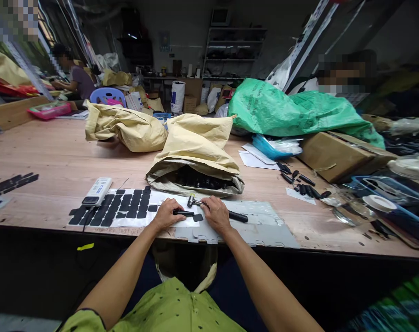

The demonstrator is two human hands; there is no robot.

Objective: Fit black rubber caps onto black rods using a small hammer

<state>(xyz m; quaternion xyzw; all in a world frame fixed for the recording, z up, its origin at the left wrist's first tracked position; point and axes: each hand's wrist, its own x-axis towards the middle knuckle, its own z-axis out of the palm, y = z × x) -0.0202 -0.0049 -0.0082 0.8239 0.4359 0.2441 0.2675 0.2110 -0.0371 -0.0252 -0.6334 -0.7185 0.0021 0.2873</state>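
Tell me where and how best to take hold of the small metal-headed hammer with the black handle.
Probably by the thick black handle, coming from above on the right: its end juts out bare beyond the right hand, which covers the middle. The silver metal head sits at the opposite end, on a thinner metal shaft.

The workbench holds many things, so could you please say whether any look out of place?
Slightly: the elongated black pieces at right lie scattered, some on white paper, some on bare tabletop, while the flat black pieces at left mostly sit in rows.
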